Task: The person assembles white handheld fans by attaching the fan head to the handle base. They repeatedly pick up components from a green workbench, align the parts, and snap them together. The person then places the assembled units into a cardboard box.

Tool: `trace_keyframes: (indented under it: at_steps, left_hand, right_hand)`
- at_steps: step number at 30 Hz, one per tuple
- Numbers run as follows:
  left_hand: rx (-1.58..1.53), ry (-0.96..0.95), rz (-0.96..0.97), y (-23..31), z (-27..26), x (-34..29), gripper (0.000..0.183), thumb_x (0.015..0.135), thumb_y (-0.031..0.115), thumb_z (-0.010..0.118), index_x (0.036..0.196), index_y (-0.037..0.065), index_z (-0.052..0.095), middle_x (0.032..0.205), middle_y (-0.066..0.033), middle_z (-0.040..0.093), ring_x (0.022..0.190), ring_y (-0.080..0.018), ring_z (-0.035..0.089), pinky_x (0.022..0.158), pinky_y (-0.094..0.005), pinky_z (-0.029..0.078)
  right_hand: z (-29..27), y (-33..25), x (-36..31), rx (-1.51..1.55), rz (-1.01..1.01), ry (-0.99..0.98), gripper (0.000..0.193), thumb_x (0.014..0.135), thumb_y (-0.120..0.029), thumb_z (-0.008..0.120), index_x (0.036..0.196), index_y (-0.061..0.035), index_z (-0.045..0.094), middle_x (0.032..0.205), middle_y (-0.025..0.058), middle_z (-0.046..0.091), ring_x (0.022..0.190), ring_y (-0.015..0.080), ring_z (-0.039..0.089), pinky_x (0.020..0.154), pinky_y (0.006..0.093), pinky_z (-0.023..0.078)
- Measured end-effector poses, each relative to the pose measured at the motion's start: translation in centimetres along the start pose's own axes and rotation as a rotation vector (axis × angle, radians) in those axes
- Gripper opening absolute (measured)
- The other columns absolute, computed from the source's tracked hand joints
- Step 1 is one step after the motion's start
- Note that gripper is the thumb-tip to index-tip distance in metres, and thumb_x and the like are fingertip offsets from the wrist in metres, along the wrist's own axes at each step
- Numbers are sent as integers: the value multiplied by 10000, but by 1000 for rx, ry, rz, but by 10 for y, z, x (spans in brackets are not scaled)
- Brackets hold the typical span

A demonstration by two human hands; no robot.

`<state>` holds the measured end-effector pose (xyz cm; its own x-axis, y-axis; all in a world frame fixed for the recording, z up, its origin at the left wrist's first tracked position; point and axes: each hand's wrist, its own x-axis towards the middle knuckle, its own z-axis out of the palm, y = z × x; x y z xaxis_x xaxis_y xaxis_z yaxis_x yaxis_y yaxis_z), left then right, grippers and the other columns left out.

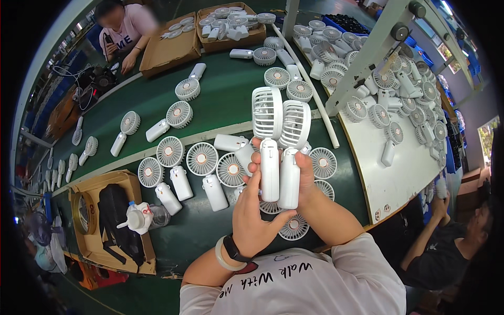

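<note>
Two white handheld fans are held upright side by side in front of me, their caged heads up and handles down. My left hand (249,212) is closed around the left handheld fan (270,170), its fingers curled at the handle's left side and its thumb below the handles. Closed on the right handheld fan (289,181) is my right hand (310,181), with the thumb along the handle's right edge. The other right fingers are hidden behind the handles. More white fans (202,159) lie on the green bench around and beneath my hands.
Left of me, a cardboard tray (149,251) holds a black bag and tape roll beside a bottle (159,216). Fans dot the green belt (220,94) ahead. A white table (375,178) at right bears piled fans, near a metal post (362,63). Two other people sit nearby.
</note>
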<state>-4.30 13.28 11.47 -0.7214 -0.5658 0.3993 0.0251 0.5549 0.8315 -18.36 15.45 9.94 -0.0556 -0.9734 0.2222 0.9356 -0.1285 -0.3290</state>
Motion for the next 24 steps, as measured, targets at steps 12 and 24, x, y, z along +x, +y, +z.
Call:
trace_keyframes:
  at_steps: [12, 24]
  left_hand:
    - [389, -336, 215, -1, 4, 23, 459, 755, 162, 668, 1198, 118, 555, 1118, -145, 572, 782, -278, 614, 656, -350, 510]
    - [1208, -210, -698, -230, -188, 181, 412, 770, 138, 594, 1156, 31, 498, 1138, -232, 548, 1043, -394, 546, 881, -439, 460]
  right_hand:
    - [-16, -40, -51, -299, -91, 481, 646, 809, -430, 585, 1261, -2, 411, 1080, 181, 570, 1044, 314, 560, 915, 465, 465]
    - [-42, -131, -222, -565, -288, 1084, 471, 890, -382, 537, 1185, -24, 460, 1025, 136, 574, 904, 267, 596, 738, 424, 520]
